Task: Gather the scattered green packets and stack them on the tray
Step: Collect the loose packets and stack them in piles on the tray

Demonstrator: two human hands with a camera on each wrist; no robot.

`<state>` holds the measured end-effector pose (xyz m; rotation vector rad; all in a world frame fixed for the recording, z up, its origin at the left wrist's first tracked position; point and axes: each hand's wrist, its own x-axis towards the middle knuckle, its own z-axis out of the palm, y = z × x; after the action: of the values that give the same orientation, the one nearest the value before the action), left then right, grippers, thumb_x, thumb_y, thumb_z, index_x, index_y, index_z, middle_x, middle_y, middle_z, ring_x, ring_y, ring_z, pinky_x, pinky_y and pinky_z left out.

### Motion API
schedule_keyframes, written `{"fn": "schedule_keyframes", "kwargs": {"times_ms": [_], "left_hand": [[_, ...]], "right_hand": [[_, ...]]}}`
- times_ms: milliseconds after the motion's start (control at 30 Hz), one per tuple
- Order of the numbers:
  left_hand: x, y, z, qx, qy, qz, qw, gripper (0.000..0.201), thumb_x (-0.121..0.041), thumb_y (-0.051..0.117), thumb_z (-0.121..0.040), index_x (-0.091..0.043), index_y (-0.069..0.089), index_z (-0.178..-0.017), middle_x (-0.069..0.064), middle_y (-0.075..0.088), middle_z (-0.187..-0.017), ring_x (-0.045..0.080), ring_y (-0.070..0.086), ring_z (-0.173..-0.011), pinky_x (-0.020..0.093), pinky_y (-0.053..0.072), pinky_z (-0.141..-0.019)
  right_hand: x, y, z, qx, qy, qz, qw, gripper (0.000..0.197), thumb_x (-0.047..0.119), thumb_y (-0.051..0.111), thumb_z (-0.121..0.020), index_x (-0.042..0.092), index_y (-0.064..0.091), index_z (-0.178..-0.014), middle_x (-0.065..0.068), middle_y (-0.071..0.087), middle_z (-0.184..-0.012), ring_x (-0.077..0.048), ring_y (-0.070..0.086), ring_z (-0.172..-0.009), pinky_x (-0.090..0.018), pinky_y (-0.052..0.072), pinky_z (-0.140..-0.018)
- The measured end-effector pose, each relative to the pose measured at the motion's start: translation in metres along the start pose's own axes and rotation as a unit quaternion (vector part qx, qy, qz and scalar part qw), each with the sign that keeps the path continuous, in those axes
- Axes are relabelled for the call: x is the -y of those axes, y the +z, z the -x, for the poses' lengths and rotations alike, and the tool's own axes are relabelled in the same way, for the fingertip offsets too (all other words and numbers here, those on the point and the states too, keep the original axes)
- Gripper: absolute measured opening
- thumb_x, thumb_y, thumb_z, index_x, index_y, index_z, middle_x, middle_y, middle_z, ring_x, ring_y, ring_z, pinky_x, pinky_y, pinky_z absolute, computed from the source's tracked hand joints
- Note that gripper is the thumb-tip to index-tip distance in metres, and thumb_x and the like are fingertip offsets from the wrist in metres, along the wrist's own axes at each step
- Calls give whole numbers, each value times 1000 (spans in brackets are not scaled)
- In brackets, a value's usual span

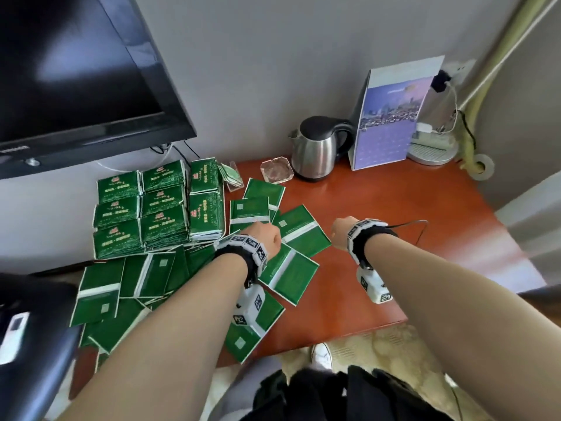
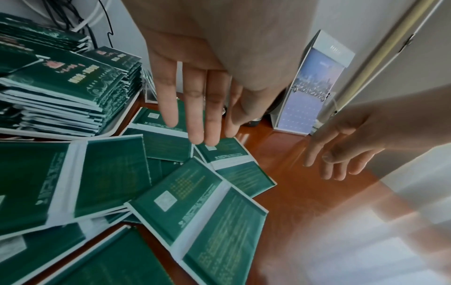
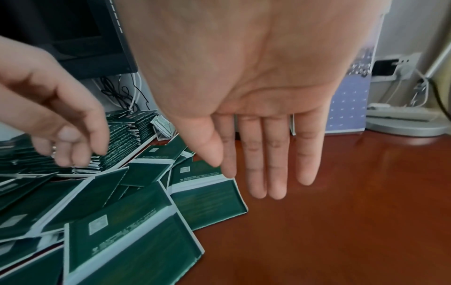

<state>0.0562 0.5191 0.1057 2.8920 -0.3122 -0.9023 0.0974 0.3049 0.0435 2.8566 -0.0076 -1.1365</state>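
Several green packets [image 1: 290, 273] with white seams lie scattered face down over the left half of the red-brown table [image 1: 379, 238]. Behind them, stacks of green packets [image 1: 164, 208] fill a white tray [image 2: 117, 125] by the wall. My left hand [image 1: 267, 237] hovers over the loose packets near the tray, its fingers [image 2: 195, 119] straight and holding nothing. My right hand [image 1: 338, 233] hangs above bare table just right of the packets, its fingers [image 3: 275, 169] straight and empty. The nearest loose packet [image 3: 207, 194] lies just left of the right fingertips.
A steel kettle [image 1: 318, 150], a glass ashtray [image 1: 276, 171] and a standing calendar [image 1: 391, 117] line the back of the table. A television [image 1: 76, 77] hangs at the left. A black chair [image 1: 33, 323] with a white remote stands at the near left. The table's front edge runs close below the packets.
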Motion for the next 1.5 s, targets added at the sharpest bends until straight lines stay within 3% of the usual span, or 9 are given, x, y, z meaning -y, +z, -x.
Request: {"fn": "schedule_keyframes", "kwargs": {"times_ms": [167, 400, 467, 633, 833, 1000, 1133, 1200, 1500], "left_hand": [[15, 13, -20, 45, -35, -18, 998, 21, -21, 52, -97, -26, 71, -107, 1, 69, -109, 23, 67, -92, 33, 58, -75], [26, 45, -59, 74, -42, -34, 996, 21, -32, 54, -98, -24, 65, -114, 2, 68, -106, 24, 64, -89, 34, 54, -75], [27, 56, -64, 55, -83, -17, 995, 30, -42, 55, -98, -19, 59, -118, 4, 65, -108, 25, 62, -90, 35, 50, -74], [33, 80, -78, 59, -193, 68, 977, 84, -53, 73, -84, -7, 32, -141, 15, 45, -138, 34, 53, -123, 44, 50, -88], [37, 89, -97, 91, -227, 82, 966, 93, -48, 83, -76, -8, 32, -143, 17, 42, -140, 37, 50, -125, 47, 51, -92], [37, 91, -106, 93, -257, 108, 956, 81, -34, 85, -77, -9, 41, -140, 16, 39, -144, 38, 48, -127, 48, 50, -95], [38, 93, -109, 88, -269, 123, 951, 72, -30, 86, -76, -11, 47, -133, 14, 43, -138, 36, 50, -124, 47, 50, -92], [38, 93, -109, 86, -277, 126, 949, 67, -31, 87, -75, -12, 51, -129, 13, 45, -135, 36, 51, -122, 47, 50, -91], [39, 91, -108, 77, -281, 152, 944, 48, -30, 86, -76, -10, 63, -113, 11, 48, -129, 35, 55, -115, 47, 53, -90]], "right_hand": [[7, 9, -29, 33, -38, 12, 999, 11, 16, 48, -93, 12, 54, -84, -12, 69, -110, -34, 65, -95, -45, 57, -88], [24, 14, -46, 65, -41, 4, 997, 19, 8, 43, -94, 9, 56, -80, -9, 62, -84, -32, 66, -87, -45, 59, -83], [29, 18, -56, 68, -48, 18, 996, 19, 8, 42, -91, 10, 56, -78, -9, 65, -84, -31, 66, -79, -46, 60, -78], [43, 11, -71, 12, -91, 44, 995, 20, 12, 43, -95, 9, 62, -91, -13, 66, -91, -32, 65, -77, -37, 55, -64], [68, -3, -101, -13, -170, 84, 982, 14, 25, 53, -101, 12, 55, -106, -13, 62, -101, -33, 62, -86, -40, 53, -72], [78, -14, -114, -14, -176, 109, 978, 28, 31, 67, -91, 11, 56, -108, -12, 60, -104, -36, 62, -93, -42, 53, -74], [79, -18, -120, -73, -178, 108, 975, 82, 38, 89, -69, 11, 43, -132, -14, 47, -124, -35, 53, -113, -46, 48, -80], [81, -19, -124, -90, -183, 128, 971, 95, 41, 93, -61, 12, 41, -135, -14, 43, -127, -34, 47, -117, -47, 47, -86], [85, -32, -140, -59, -207, 207, 954, 102, 59, 89, -56, 13, 43, -135, -14, 51, -127, -35, 43, -121, -51, 39, -96]]}}
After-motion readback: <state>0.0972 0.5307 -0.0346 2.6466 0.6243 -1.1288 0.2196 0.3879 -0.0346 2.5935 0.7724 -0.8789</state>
